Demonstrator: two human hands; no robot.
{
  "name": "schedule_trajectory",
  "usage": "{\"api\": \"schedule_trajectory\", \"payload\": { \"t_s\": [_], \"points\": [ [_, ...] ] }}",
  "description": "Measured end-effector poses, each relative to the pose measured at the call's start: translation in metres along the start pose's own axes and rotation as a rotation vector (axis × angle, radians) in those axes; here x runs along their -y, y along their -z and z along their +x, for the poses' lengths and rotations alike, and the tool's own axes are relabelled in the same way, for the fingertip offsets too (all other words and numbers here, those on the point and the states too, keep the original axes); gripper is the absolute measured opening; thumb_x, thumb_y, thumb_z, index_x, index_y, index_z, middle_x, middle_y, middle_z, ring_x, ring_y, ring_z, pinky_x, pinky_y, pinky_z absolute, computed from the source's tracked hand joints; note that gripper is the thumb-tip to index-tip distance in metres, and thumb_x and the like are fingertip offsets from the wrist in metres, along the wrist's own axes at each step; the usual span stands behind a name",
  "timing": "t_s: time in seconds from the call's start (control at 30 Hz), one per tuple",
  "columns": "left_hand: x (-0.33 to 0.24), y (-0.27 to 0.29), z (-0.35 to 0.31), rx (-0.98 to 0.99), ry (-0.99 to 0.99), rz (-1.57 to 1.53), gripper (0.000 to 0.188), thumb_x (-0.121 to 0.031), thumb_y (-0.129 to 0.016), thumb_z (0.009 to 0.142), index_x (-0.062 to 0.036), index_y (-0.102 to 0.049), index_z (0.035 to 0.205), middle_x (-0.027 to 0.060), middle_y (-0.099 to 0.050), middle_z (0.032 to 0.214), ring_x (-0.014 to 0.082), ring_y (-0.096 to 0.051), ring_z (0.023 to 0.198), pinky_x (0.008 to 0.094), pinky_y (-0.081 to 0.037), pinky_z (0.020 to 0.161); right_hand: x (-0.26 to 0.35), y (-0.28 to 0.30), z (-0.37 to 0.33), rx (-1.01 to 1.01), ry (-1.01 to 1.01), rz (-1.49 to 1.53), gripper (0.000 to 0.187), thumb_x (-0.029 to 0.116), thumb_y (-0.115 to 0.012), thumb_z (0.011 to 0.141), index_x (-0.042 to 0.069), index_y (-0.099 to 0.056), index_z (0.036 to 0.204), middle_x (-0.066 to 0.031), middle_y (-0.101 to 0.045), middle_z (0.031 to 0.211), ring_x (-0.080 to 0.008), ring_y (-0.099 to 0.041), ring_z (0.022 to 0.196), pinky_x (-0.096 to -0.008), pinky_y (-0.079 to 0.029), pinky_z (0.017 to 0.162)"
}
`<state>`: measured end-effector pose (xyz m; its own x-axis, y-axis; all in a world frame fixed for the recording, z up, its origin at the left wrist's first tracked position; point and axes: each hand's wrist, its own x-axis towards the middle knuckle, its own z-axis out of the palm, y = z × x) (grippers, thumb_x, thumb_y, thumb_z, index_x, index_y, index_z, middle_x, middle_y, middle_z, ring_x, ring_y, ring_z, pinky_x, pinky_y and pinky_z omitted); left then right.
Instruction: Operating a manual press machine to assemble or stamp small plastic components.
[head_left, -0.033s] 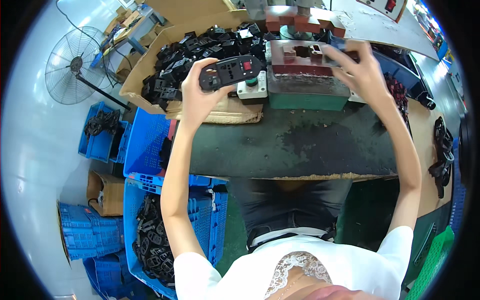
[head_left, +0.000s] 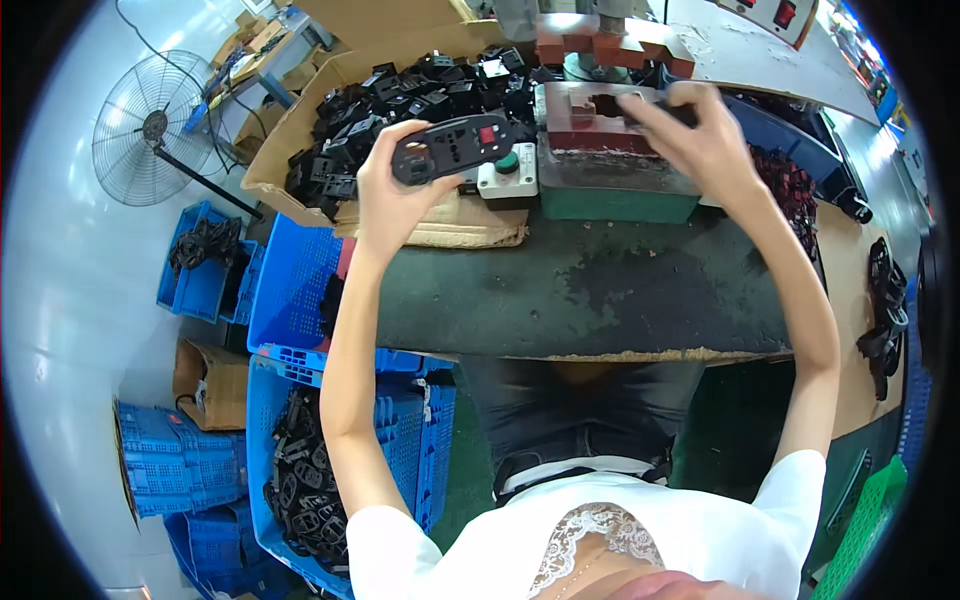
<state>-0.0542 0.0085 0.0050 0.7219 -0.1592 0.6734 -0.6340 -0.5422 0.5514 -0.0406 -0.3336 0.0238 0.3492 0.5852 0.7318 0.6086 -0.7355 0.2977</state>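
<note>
In my left hand (head_left: 388, 195) is a black power strip housing (head_left: 452, 150) with socket holes and a small red switch near its right end. My thumb and fingers grip its left end, and it is raised in front of the carton. My right hand (head_left: 700, 140) is over the right side of a dark red metal fixture block (head_left: 590, 138) on a green base (head_left: 615, 190). Its fingers are curled and blurred, with something dark between them that I cannot make out. A white button box with a green button (head_left: 507, 163) stands left of the base.
A carton (head_left: 268, 165) of black plastic housings stands at the back left. Above the fixture hangs a red-brown press head (head_left: 610, 48). Blue crates (head_left: 290, 285) stand left of the dark worktable (head_left: 480, 300), one holding black parts. A fan (head_left: 152, 125) is farther left.
My right hand has moved left and slightly down, closer over the fixture block. The power strip housing in my left hand has shifted slightly left.
</note>
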Motion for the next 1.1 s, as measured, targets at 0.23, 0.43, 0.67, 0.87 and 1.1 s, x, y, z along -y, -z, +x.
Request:
{"api": "schedule_trajectory", "payload": {
  "t_s": [0.23,0.43,0.67,0.87,1.1],
  "points": [
    [0.031,0.089,-0.076,-0.165,0.11,0.626,0.054,-0.023,-0.082,0.062,-0.0054,-0.057,0.107,0.0124,-0.062,0.099,0.0314,-0.057,0.095,0.0393,-0.042,0.088,0.025,-0.059,0.024,0.053,0.022,0.049,0.061,0.006,-0.061,0.077,0.024,-0.045,0.133,-0.0077,-0.047,0.119,-0.0258,-0.05,0.107,-0.0382,-0.044,0.091],
    [0.079,0.143,-0.135,-0.004,0.479,1.019,0.053,-0.03,-0.069,0.079,0.0018,-0.052,0.117,0.0181,-0.058,0.111,0.035,-0.055,0.105,0.041,-0.04,0.093,0.022,-0.054,0.006,0.19,0.023,0.215,0.056,0.018,-0.056,0.088,0.013,-0.033,0.139,-0.0123,-0.036,0.14,-0.0309,-0.039,0.126,-0.0409,-0.041,0.099],
    [0.072,0.099,-0.081,-0.101,0.089,0.563,0.014,-0.006,-0.062,0.082,0.0009,-0.062,0.094,0.014,-0.063,0.092,0.0294,-0.06,0.086,0.0343,-0.047,0.078,0.022,-0.049,0.01,0.255,0.118,0.09,0.052,0.016,-0.056,0.088,0.019,-0.04,0.137,-0.0129,-0.042,0.134,-0.028,-0.037,0.129,-0.0455,-0.027,0.11],
    [0.093,0.023,-0.01,0.288,-0.165,0.541,0.04,-0.008,-0.065,0.077,-0.0006,-0.053,0.115,0.0175,-0.056,0.112,0.0344,-0.052,0.108,0.0384,-0.042,0.093,0.024,-0.057,0.014,0.146,0.16,-0.189,0.058,0.021,-0.064,0.079,0.022,-0.044,0.134,-0.0075,-0.051,0.118,-0.0268,-0.047,0.111,-0.0438,-0.035,0.102],
    [0.132,0.003,0.009,0.4,0.051,0.506,0.045,-0.01,-0.07,0.073,-0.0004,-0.055,0.115,0.0152,-0.055,0.114,0.0313,-0.057,0.099,0.0352,-0.045,0.09,0.009,-0.082,0.039,0.104,0.089,0.149,0.04,0.031,-0.06,0.084,0.015,-0.053,0.121,-0.0044,-0.054,0.114,-0.0244,-0.054,0.103,-0.0368,-0.045,0.09]
  ]
}}
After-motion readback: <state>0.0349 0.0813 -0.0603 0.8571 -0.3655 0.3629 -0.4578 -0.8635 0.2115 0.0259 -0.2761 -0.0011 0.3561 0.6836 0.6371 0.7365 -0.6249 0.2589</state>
